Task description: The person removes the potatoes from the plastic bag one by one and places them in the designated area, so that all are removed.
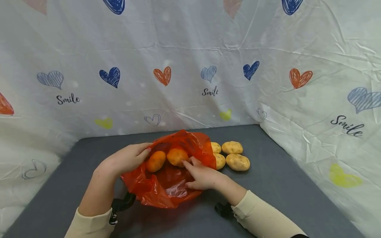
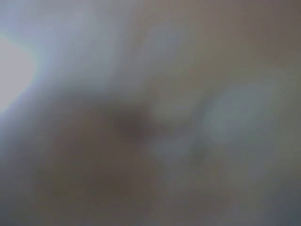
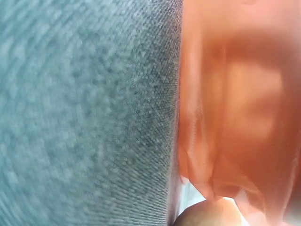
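A: Where is the orange bag (image 1: 166,185)?

B: Centre of the grey table (image 1: 282,185), lying open, with two potatoes (image 1: 166,158) seen through the film.

A: The grips?

B: The left hand (image 1: 126,158) pinches the bag's upper edge, fingers curled on the plastic. The right hand (image 1: 202,177) rests inside the mouth, fingers loosely bent, tips touching the right-hand potato; no closed grip shows.

A: Beside it?

B: Four loose potatoes (image 1: 233,155) just right of the bag; heart-printed sheet (image 1: 190,66) behind. The right wrist view shows bag film against table cloth; the left wrist view is blurred.
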Action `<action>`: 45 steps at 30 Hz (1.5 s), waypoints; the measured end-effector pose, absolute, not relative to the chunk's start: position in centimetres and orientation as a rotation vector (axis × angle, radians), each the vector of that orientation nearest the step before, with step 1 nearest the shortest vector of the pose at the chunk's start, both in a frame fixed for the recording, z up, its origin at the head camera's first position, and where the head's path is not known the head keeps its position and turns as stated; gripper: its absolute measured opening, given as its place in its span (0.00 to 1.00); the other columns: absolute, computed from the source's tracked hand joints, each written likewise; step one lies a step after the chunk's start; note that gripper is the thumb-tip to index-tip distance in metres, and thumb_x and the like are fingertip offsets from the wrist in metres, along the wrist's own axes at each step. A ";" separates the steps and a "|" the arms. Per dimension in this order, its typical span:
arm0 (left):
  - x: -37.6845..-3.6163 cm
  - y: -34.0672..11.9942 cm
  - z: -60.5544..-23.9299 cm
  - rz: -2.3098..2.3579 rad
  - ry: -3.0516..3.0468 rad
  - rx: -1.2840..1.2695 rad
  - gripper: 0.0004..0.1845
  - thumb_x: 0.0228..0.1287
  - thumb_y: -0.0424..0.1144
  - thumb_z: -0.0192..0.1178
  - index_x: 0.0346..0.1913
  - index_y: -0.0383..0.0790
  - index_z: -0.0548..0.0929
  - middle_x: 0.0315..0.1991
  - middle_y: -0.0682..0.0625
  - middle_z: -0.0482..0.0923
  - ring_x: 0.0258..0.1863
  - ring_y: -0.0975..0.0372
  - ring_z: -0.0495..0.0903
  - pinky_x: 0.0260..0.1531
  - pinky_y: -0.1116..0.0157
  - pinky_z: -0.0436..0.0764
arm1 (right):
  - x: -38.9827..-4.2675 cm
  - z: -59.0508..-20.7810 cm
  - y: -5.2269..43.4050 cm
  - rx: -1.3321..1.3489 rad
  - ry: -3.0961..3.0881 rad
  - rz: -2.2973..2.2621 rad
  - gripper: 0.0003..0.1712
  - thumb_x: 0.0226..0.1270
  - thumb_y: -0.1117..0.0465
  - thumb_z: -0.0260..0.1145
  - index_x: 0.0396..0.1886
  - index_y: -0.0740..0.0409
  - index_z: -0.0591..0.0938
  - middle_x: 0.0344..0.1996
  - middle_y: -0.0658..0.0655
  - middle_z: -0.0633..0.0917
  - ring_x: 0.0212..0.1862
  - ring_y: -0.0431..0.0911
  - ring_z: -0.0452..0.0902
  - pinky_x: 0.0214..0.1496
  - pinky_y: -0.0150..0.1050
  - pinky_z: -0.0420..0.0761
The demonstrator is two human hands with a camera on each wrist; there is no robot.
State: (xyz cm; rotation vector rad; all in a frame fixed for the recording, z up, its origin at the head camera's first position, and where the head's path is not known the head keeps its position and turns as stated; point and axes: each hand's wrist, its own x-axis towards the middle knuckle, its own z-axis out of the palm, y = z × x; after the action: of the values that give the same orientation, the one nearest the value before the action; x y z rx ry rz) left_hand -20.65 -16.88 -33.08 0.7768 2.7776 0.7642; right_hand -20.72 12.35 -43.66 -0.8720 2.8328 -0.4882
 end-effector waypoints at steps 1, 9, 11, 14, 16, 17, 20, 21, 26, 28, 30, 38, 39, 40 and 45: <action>-20.6 -16.9 -33.1 0.764 2.775 0.773 0.27 0.83 0.49 0.46 0.77 0.42 0.69 0.69 0.42 0.73 0.69 0.44 0.70 0.67 0.38 0.65 | -20.8 -43.6 12.3 -0.868 2.827 -0.490 0.49 0.69 0.51 0.71 0.82 0.58 0.58 0.69 0.62 0.63 0.64 0.51 0.68 0.61 0.41 0.78; -20.4 -17.4 -32.9 0.764 2.779 0.745 0.27 0.83 0.48 0.46 0.77 0.40 0.68 0.71 0.41 0.71 0.70 0.44 0.69 0.68 0.38 0.65 | -21.7 -43.5 12.2 -0.930 2.761 -0.484 0.52 0.70 0.52 0.71 0.84 0.56 0.52 0.83 0.59 0.42 0.82 0.56 0.38 0.78 0.51 0.56; -20.4 -17.6 -32.9 0.763 2.783 0.743 0.27 0.83 0.47 0.46 0.77 0.40 0.68 0.71 0.40 0.71 0.70 0.44 0.69 0.68 0.38 0.65 | -21.9 -43.6 12.1 -0.945 2.773 -0.481 0.50 0.71 0.52 0.70 0.84 0.56 0.53 0.82 0.60 0.47 0.81 0.56 0.45 0.77 0.50 0.61; -20.4 -17.7 -32.8 0.755 2.795 0.741 0.27 0.83 0.47 0.46 0.77 0.40 0.68 0.71 0.40 0.71 0.70 0.43 0.68 0.68 0.38 0.65 | -22.1 -43.2 12.0 -0.960 2.796 -0.486 0.48 0.71 0.52 0.69 0.83 0.56 0.55 0.79 0.62 0.53 0.76 0.55 0.57 0.71 0.48 0.70; -20.4 -17.8 -32.7 0.751 2.804 0.744 0.27 0.83 0.47 0.46 0.77 0.40 0.68 0.71 0.40 0.71 0.70 0.43 0.68 0.68 0.38 0.64 | -22.2 -42.6 12.1 -0.964 2.807 -0.501 0.47 0.72 0.52 0.68 0.83 0.56 0.56 0.78 0.63 0.54 0.73 0.54 0.61 0.67 0.47 0.75; -20.5 -17.8 -32.8 0.749 2.808 0.746 0.27 0.83 0.46 0.46 0.77 0.40 0.69 0.71 0.40 0.71 0.70 0.43 0.68 0.69 0.39 0.64 | -22.3 -42.2 12.1 -0.959 2.807 -0.523 0.47 0.72 0.52 0.68 0.83 0.55 0.57 0.78 0.63 0.54 0.73 0.55 0.61 0.67 0.48 0.75; -20.7 -17.6 -33.0 0.749 2.813 0.739 0.26 0.83 0.46 0.46 0.76 0.41 0.69 0.70 0.41 0.72 0.70 0.44 0.69 0.69 0.39 0.64 | -22.5 -41.3 12.6 -0.924 2.803 -0.573 0.46 0.72 0.52 0.69 0.83 0.54 0.58 0.80 0.64 0.51 0.78 0.57 0.53 0.71 0.52 0.70; -20.8 -17.4 -33.1 0.750 2.811 0.743 0.26 0.83 0.46 0.46 0.76 0.40 0.70 0.70 0.41 0.72 0.70 0.44 0.69 0.69 0.39 0.65 | -22.5 -41.1 12.8 -0.903 2.793 -0.592 0.45 0.72 0.52 0.69 0.82 0.55 0.59 0.81 0.64 0.49 0.79 0.58 0.51 0.72 0.53 0.68; -21.1 -16.2 -33.6 0.739 2.782 0.782 0.25 0.83 0.45 0.46 0.75 0.39 0.71 0.70 0.41 0.73 0.70 0.45 0.69 0.69 0.41 0.65 | -22.5 -42.3 13.6 -0.836 2.730 -0.548 0.45 0.71 0.54 0.68 0.82 0.55 0.60 0.82 0.61 0.47 0.81 0.56 0.45 0.77 0.54 0.59; -21.0 -16.1 -33.6 0.725 2.779 0.780 0.25 0.83 0.45 0.46 0.75 0.39 0.71 0.70 0.41 0.73 0.70 0.45 0.69 0.69 0.42 0.66 | -22.6 -43.0 13.5 -0.861 2.727 -0.509 0.45 0.70 0.54 0.68 0.82 0.54 0.59 0.82 0.60 0.49 0.80 0.55 0.47 0.76 0.54 0.61; -20.8 -16.3 -33.3 0.715 2.791 0.755 0.25 0.83 0.45 0.46 0.75 0.40 0.71 0.70 0.42 0.73 0.70 0.45 0.69 0.69 0.41 0.66 | -22.7 -43.3 13.0 -0.906 2.742 -0.503 0.46 0.70 0.53 0.69 0.82 0.54 0.59 0.81 0.60 0.54 0.79 0.55 0.53 0.75 0.53 0.63; -20.7 -17.0 -32.2 0.701 2.824 0.774 0.25 0.83 0.45 0.46 0.76 0.40 0.70 0.70 0.41 0.72 0.71 0.45 0.69 0.69 0.41 0.65 | -23.4 -41.5 12.0 -0.945 2.880 -0.517 0.44 0.70 0.53 0.71 0.79 0.61 0.63 0.68 0.66 0.65 0.68 0.58 0.67 0.68 0.51 0.73; -20.7 -17.0 -32.2 0.702 2.820 0.776 0.25 0.83 0.45 0.46 0.76 0.40 0.70 0.70 0.41 0.72 0.71 0.45 0.69 0.69 0.41 0.65 | -23.5 -41.2 12.1 -0.921 2.878 -0.523 0.45 0.70 0.53 0.70 0.80 0.61 0.62 0.71 0.67 0.63 0.71 0.59 0.63 0.70 0.52 0.71; -20.7 -17.0 -32.3 0.701 2.819 0.773 0.25 0.83 0.45 0.46 0.76 0.40 0.70 0.70 0.41 0.72 0.71 0.45 0.68 0.69 0.41 0.65 | -23.6 -40.9 12.2 -0.897 2.873 -0.533 0.45 0.71 0.52 0.70 0.80 0.61 0.62 0.74 0.68 0.60 0.74 0.61 0.60 0.71 0.53 0.69; -20.5 -17.1 -33.1 0.717 2.811 0.752 0.25 0.83 0.44 0.46 0.75 0.39 0.71 0.70 0.41 0.72 0.70 0.45 0.69 0.69 0.41 0.65 | -24.3 -40.1 11.7 -0.867 2.783 -0.572 0.46 0.72 0.52 0.69 0.81 0.63 0.60 0.81 0.67 0.48 0.80 0.61 0.46 0.77 0.56 0.57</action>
State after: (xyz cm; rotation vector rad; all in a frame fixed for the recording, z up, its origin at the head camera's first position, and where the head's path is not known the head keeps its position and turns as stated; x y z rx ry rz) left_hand -20.52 -17.13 -33.08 0.7525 2.8113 0.7167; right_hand -24.34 11.71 -40.09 -0.8674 2.7832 -0.5719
